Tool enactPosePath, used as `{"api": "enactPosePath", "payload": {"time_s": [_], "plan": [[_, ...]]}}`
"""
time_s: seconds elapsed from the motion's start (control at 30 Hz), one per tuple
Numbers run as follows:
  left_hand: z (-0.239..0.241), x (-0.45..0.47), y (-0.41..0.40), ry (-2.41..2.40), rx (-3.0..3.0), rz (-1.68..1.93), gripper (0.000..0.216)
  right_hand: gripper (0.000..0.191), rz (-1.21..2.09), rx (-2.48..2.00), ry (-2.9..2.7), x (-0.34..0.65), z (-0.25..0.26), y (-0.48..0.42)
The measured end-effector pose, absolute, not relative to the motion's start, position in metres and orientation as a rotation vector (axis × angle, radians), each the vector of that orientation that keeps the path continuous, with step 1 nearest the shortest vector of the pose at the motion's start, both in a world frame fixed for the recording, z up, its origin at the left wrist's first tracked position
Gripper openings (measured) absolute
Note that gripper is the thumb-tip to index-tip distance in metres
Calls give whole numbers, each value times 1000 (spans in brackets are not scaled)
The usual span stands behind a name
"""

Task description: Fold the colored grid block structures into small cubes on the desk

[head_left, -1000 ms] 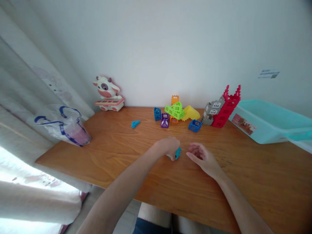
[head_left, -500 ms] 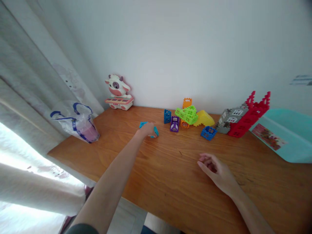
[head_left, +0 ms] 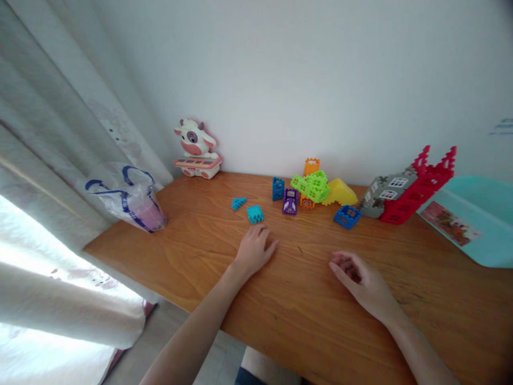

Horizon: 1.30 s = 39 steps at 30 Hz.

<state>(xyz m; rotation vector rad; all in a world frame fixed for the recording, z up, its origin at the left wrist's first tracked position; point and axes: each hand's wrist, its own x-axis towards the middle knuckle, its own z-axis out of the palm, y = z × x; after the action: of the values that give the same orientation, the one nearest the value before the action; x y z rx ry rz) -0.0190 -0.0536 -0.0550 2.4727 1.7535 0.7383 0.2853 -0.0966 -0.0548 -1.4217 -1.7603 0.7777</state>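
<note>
My left hand rests palm down on the wooden table, fingers apart, with nothing in it. Just beyond its fingertips lies a turquoise square toy block, and a blue triangular toy piece is a little farther left. On the right, my right hand lies on its side on the tabletop, fingers loosely curled with a gap to the thumb, holding nothing. Farther back sit a blue panel piece, a purple toy piece, a lime-green lattice piece and a blue window block.
Orange pieces and a yellow piece stand near the wall. Grey blocks join a red tower, leaning by a turquoise bin. A cow keyboard toy and a bagged pink cup are left.
My left hand has let go of the turquoise block and drawn back toward me. The block and the blue triangular piece now show fully. My right hand stays in place; the view shifts slightly.
</note>
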Motion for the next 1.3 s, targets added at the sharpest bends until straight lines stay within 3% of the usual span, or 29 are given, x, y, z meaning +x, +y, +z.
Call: {"api": "enactPosePath", "payload": {"time_s": [0.17, 1.0, 1.17, 1.3], "plan": [[-55, 6, -53, 1920, 2433, 551, 50, 35, 775, -1434, -1753, 286, -55, -97], [-69, -53, 36, 2128, 2333, 558, 41, 26, 769, -1424, -1751, 285, -57, -99], [-70, -30, 24, 2089, 2250, 845, 33, 29, 394, -1509, -1539, 293, -66, -81], [-66, 23, -13, 1706, 2175, 1215, 20, 44, 48, -1499, -1560, 301, -71, -48]]}}
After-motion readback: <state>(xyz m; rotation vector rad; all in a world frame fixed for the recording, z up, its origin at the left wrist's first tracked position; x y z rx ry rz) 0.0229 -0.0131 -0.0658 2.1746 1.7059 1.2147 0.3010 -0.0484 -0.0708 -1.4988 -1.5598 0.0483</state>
